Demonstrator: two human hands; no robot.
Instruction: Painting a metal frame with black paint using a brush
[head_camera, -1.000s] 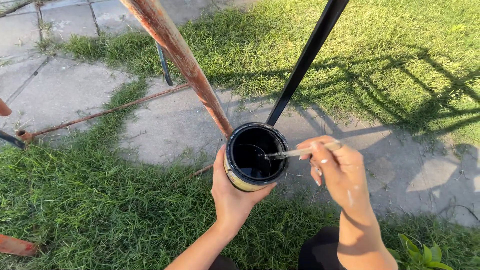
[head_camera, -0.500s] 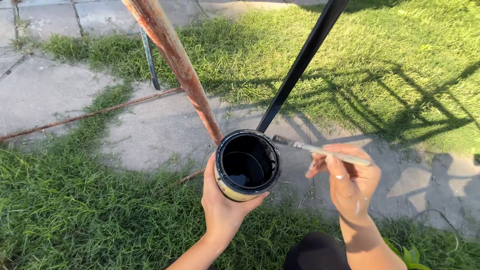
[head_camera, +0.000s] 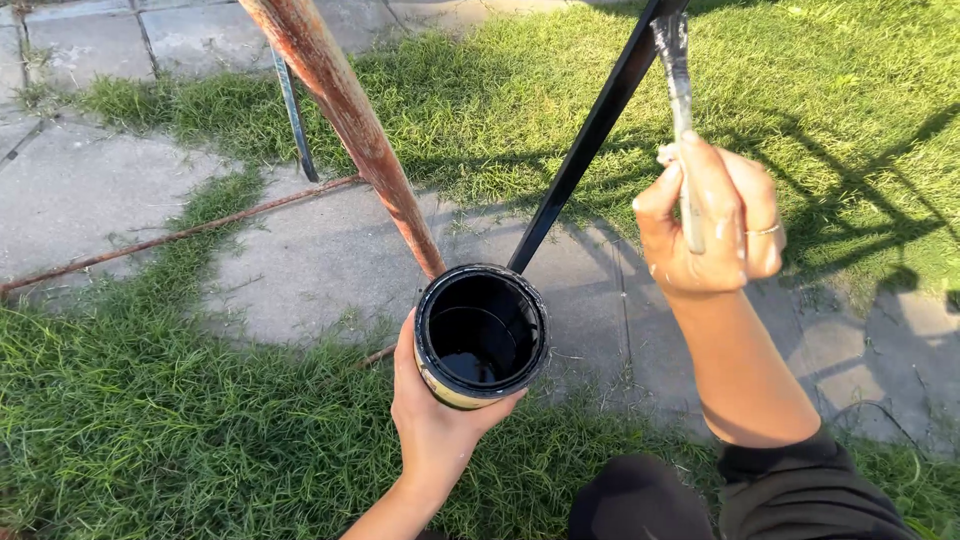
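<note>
Brush loaded, the right hand (head_camera: 712, 225) has lifted its tightly pinched paintbrush (head_camera: 676, 95) from the black paint can (head_camera: 480, 335), cupped firmly in the left hand (head_camera: 432, 420) at six o'clock, toward the black bar (head_camera: 590, 135) at one o'clock.

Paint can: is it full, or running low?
Running low. The open paint can in the left hand shows bare black inner wall, with black paint pooled only near the bottom.

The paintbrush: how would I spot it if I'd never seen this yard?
Start at the two slanted poles over the paving: one rusty, one black. The right hand is raised beside the black pole, and the paintbrush stands up from its grip. It alone is thin and pale, with dark bristles on top.
</note>
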